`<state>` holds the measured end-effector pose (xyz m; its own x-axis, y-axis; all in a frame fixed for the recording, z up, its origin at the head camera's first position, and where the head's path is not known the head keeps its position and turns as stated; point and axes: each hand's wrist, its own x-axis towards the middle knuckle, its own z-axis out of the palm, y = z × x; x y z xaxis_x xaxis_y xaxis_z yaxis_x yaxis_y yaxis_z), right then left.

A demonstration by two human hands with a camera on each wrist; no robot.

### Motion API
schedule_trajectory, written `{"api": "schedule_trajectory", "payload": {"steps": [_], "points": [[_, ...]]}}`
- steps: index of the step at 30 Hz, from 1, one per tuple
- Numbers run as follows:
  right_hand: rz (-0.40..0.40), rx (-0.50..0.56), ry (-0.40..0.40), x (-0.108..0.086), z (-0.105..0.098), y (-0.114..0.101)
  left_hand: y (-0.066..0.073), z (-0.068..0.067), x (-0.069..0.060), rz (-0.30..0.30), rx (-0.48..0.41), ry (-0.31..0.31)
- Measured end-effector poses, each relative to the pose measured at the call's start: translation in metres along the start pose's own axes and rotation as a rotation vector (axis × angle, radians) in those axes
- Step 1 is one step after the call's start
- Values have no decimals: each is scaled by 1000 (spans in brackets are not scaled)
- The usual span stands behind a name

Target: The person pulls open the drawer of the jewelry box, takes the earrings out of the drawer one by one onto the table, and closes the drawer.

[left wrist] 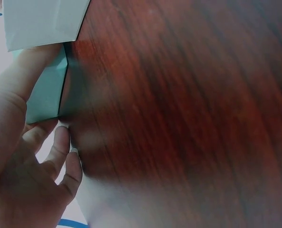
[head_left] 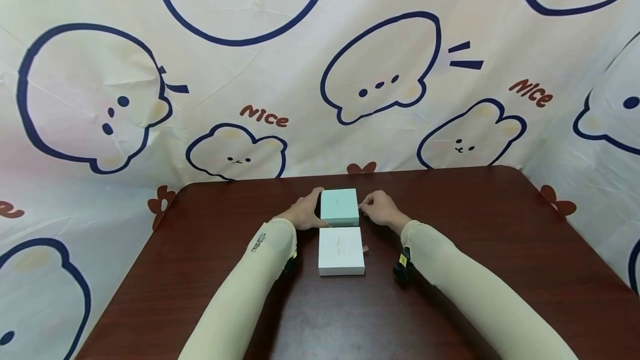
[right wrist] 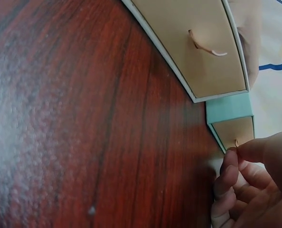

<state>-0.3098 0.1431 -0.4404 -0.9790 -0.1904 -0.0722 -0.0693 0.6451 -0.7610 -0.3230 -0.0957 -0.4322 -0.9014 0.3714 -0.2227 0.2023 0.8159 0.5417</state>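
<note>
A mint-green drawer box (head_left: 339,207) lies on the table just beyond a white drawer box (head_left: 341,250). My left hand (head_left: 303,212) holds the green box from its left, with the thumb along the near side and the index finger at the far side. In the left wrist view, the green box (left wrist: 48,92) sits between thumb and index finger, and the other fingers curl loosely. My right hand (head_left: 381,208) pinches the small ribbon pull (right wrist: 236,142) on the green box's tan drawer front. That drawer looks closed. The white box's ribbon pull (right wrist: 207,47) hangs free.
Both boxes are on a dark reddish-brown wooden table (head_left: 200,271) with rounded far corners. Behind it hangs a pale curtain (head_left: 300,82) printed with cartoon bears. A dark wrist device (head_left: 403,265) is strapped at my right sleeve.
</note>
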Motion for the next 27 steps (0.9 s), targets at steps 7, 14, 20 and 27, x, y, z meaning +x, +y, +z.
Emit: {"api": "schedule_trajectory", "payload": {"steps": [7, 14, 20, 27], "points": [[15, -3, 1, 0, -2, -3, 0, 0, 0, -11, 1, -6], [10, 7, -12, 0, -3, -1, 3, -2, -3, -2, 5, -13], [11, -3, -2, 1, -3, 1, 6, -3, -6, 8, -6, -18], [8, -6, 3, 1, -1, 0, 3, -3, -5, 7, -17, -21]]}}
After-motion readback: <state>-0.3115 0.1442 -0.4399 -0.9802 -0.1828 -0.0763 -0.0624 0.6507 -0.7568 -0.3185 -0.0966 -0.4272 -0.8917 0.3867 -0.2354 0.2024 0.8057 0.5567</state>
